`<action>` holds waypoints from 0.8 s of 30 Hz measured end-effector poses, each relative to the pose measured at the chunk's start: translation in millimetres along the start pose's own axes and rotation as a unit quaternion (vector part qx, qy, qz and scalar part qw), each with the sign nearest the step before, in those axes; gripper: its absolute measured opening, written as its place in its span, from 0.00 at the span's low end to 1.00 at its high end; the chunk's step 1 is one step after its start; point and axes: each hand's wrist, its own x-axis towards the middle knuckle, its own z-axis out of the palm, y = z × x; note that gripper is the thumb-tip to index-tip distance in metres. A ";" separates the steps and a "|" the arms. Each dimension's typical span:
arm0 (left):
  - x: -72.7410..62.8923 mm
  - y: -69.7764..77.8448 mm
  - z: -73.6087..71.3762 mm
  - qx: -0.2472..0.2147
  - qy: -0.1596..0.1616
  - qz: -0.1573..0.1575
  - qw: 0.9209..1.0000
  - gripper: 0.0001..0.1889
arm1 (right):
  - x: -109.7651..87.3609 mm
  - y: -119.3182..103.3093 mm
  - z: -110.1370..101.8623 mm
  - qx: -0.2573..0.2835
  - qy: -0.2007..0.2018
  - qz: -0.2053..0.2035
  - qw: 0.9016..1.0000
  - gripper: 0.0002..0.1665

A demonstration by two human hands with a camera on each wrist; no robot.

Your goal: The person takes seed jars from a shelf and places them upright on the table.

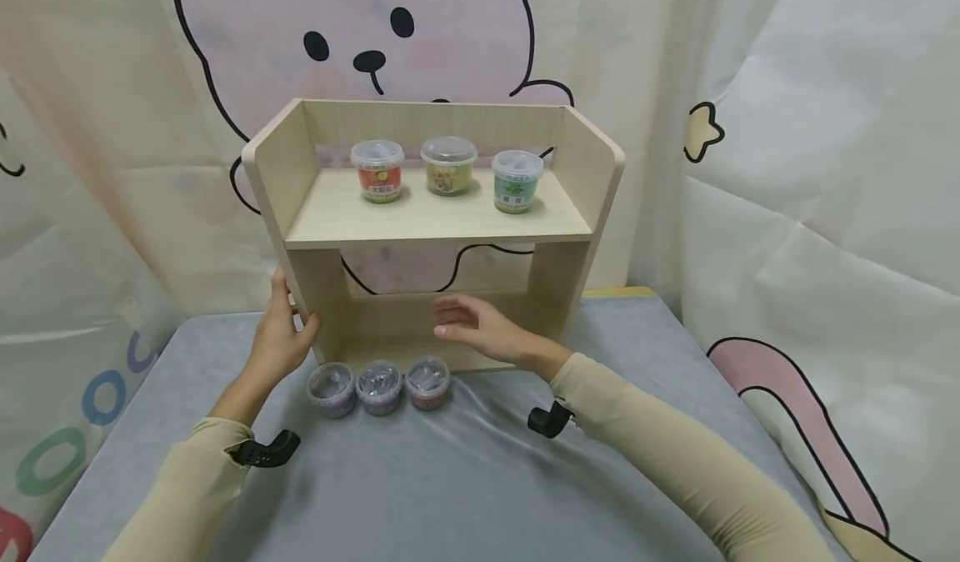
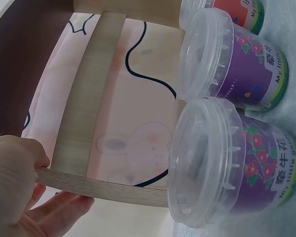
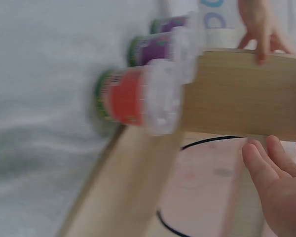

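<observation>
A pale wooden two-tier shelf (image 1: 442, 230) stands on the table. My left hand (image 1: 283, 333) grips the front edge of its left side panel, thumb inside and fingers outside, as the left wrist view (image 2: 19, 190) shows. In front of the lower compartment hovers my right hand (image 1: 483, 327), fingers loosely extended and holding nothing. Three lidded plastic cups stand in a row before the shelf: a purple one (image 1: 332, 389) at the left, another purple cup (image 1: 379, 387) in the middle, and a red cup (image 3: 128, 95) at the right, nearest my right hand.
On the upper tier stand three more lidded cups: red (image 1: 378, 172), yellow (image 1: 448, 166) and green (image 1: 515, 182). A grey-blue cloth (image 1: 480, 487) covers the table. Printed curtains (image 1: 825, 212) hang behind and at both sides.
</observation>
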 end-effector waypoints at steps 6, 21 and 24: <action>-1.0 -0.5 -0.7 0.002 0.003 0.002 1.000 0.48 | 0.0 -26.2 -5.3 -0.001 -0.001 -0.042 0.999 0.29; 0.8 -3.4 3.6 -0.012 0.011 0.011 1.000 0.46 | 10.0 -87.3 -23.5 0.028 0.001 -0.111 0.993 0.29; 1.4 -3.5 3.0 -0.013 0.012 0.014 1.000 0.47 | 15.6 -104.1 -28.2 0.071 0.008 -0.099 0.993 0.29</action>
